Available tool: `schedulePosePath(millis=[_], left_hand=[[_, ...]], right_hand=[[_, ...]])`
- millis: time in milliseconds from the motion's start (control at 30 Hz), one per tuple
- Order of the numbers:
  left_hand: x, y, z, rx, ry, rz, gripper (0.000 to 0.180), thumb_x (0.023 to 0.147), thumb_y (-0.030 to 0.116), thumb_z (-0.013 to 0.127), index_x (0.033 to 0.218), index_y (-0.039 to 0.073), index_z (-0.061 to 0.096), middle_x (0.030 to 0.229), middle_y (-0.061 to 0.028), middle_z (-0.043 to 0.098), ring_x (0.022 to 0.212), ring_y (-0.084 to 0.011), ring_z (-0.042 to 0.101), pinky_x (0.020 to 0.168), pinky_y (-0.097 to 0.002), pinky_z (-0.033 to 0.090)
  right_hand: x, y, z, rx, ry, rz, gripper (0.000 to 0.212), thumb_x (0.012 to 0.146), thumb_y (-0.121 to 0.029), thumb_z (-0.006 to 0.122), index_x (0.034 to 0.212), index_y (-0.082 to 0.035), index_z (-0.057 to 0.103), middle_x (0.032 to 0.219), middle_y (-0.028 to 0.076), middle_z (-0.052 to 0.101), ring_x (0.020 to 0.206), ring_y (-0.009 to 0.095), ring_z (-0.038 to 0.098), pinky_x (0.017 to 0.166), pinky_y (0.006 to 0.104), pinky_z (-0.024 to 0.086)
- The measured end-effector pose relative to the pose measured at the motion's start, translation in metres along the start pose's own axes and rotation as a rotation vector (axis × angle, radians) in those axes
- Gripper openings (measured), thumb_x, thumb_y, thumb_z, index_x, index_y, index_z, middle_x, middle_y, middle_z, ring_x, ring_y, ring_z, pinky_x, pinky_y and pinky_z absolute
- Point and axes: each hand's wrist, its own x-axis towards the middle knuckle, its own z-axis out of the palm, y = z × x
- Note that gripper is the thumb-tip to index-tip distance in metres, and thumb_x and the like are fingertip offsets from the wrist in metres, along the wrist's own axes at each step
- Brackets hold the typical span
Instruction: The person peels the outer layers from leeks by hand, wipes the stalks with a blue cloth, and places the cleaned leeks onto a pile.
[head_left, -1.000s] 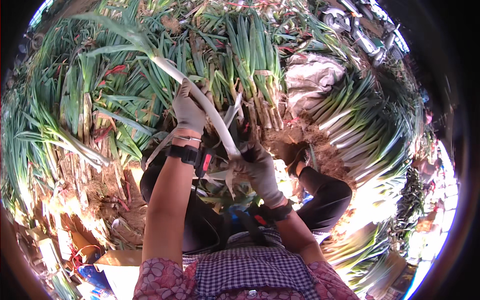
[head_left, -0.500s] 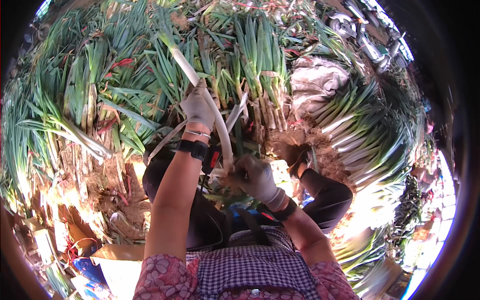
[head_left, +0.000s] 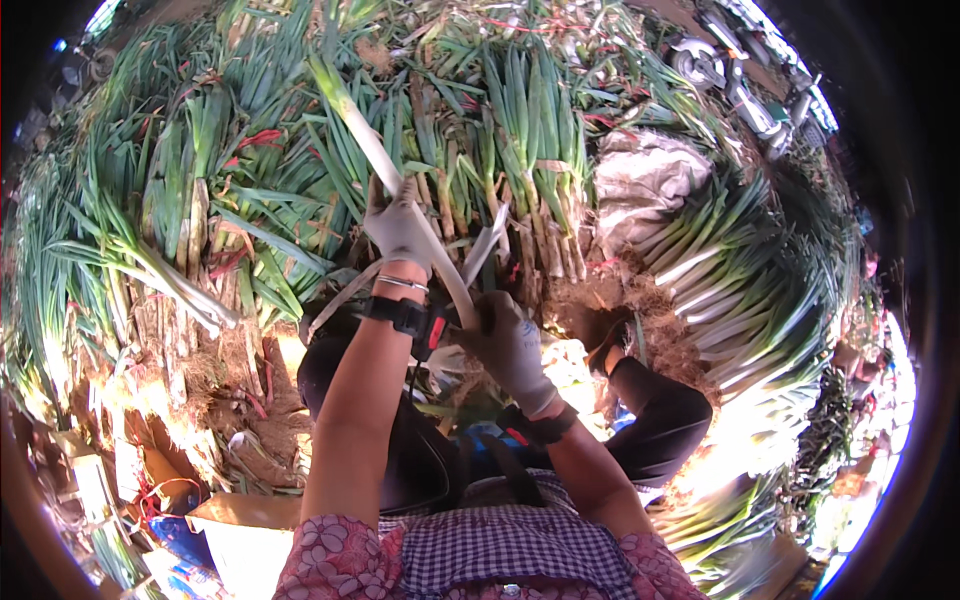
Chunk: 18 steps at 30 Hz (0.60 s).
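Observation:
A long green onion [head_left: 372, 150] with a thick white stalk slants across the middle, its green top pointing up and left. My left hand [head_left: 400, 228], in a pale grey glove, is closed round the stalk partway down. Lower and to the right, my gloved right hand [head_left: 508, 348] is closed on the stalk near its root end, which the fingers mostly hide. Below the hands, pale peelings [head_left: 455, 365] lie between my legs.
Piled green onions [head_left: 150, 170] spread across the left and far side. On the right lies a row of cleaned-looking green onions [head_left: 705, 290], beside a crumpled pale sack [head_left: 650, 180]. A cardboard box [head_left: 245, 512] stands at lower left. My bent knee [head_left: 665, 400] juts out at right.
My right hand has shifted from the hairy root end to a grip round the lower stalk. The stalk looks straighter. My left hand keeps its hold, and the whole view has shifted slightly.

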Motion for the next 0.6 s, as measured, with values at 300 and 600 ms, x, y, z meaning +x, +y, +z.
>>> schedulePosePath(millis=[300,600], left_hand=[[0.001,-0.012,-0.007,-0.037,0.036,-0.038,0.043,0.082,0.001,0.068,0.124,0.006,0.057,0.089,0.0018,0.061,0.074,-0.0097,0.055,0.064,-0.0250,0.044],[0.014,-0.040,-0.027,0.023,0.036,-0.065,0.037,0.079,0.002,0.070,0.115,0.002,0.063,0.086,0.0023,0.061,0.069,-0.0108,0.053,0.062,-0.0258,0.042]], right_hand=[[-0.013,0.016,0.014,-0.351,0.147,-0.352,0.022,0.071,-0.020,0.073,0.084,-0.012,0.057,0.076,0.008,0.059,0.066,0.029,0.061,0.056,0.0400,0.048],[-0.040,0.023,-0.014,-0.301,-0.127,-0.521,0.014,0.071,-0.011,0.068,0.080,-0.010,0.056,0.074,0.008,0.058,0.065,0.029,0.061,0.056,0.0384,0.048]])
